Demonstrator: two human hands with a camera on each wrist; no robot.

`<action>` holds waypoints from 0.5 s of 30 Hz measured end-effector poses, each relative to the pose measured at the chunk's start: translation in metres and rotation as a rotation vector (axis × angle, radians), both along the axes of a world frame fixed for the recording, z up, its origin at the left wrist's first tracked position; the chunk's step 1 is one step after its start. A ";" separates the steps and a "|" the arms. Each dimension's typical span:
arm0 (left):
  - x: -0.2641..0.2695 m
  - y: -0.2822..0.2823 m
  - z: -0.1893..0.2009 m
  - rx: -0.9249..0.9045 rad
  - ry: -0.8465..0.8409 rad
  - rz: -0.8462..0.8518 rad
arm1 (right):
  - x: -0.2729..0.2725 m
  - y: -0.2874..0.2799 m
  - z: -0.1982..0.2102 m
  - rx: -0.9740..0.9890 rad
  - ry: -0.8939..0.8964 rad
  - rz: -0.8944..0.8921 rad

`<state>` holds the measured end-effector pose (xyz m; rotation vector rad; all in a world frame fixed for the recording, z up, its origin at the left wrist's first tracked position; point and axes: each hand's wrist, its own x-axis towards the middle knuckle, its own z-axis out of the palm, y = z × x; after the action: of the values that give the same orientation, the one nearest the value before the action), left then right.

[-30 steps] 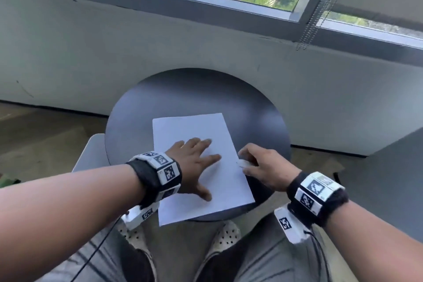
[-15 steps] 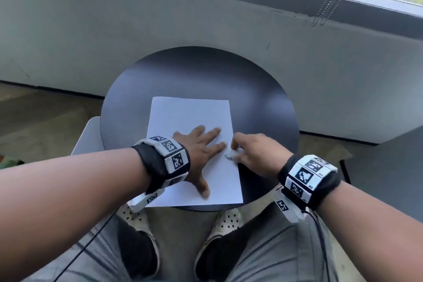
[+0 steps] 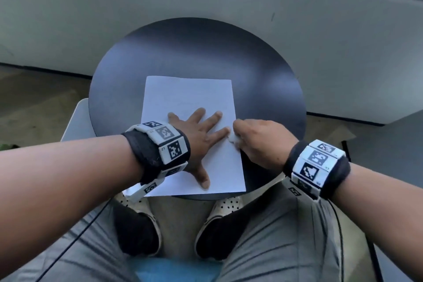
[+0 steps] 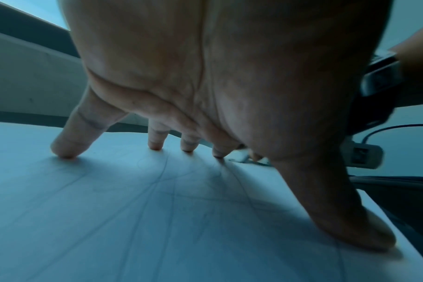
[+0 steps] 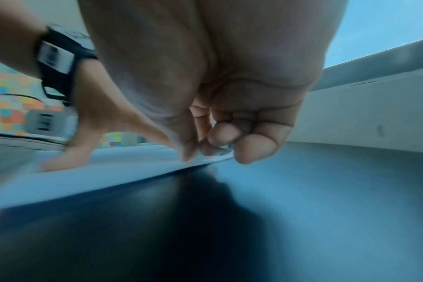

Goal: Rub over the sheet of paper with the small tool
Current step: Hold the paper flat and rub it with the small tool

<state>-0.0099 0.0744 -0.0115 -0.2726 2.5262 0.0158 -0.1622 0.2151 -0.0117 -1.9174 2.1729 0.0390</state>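
A right hand (image 3: 258,139) pinches a small white eraser-like tool (image 3: 233,138) against the right edge of a white rectangular sheet of paper (image 3: 190,96), while the left hand (image 3: 196,137), fingers spread flat, pins the sheet to a round black tabletop (image 3: 194,52). Faint pencil lines remain across the paper, suggesting the rubbing has barely begun and most of the sheet is yet to be covered.

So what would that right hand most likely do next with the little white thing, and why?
Probably slide the small white tool leftward, further onto the sheet of paper. The right hand pinches it at the sheet's right edge, beside the left hand pressing the paper flat, and faint lines remain.
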 end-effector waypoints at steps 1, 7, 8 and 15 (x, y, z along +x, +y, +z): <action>0.000 0.000 0.000 0.008 -0.005 0.006 | 0.010 0.007 -0.001 -0.019 -0.033 0.091; 0.000 0.000 0.000 0.021 -0.016 0.017 | 0.018 0.014 0.002 0.085 -0.045 0.192; 0.000 0.000 0.000 0.018 -0.014 0.014 | 0.009 0.006 0.004 0.065 -0.033 0.070; 0.000 0.000 0.000 0.018 -0.014 0.019 | 0.035 0.029 0.005 0.198 -0.147 0.381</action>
<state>-0.0100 0.0745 -0.0118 -0.2882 2.5083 0.0438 -0.1272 0.2443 -0.0069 -2.1125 1.6215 0.1683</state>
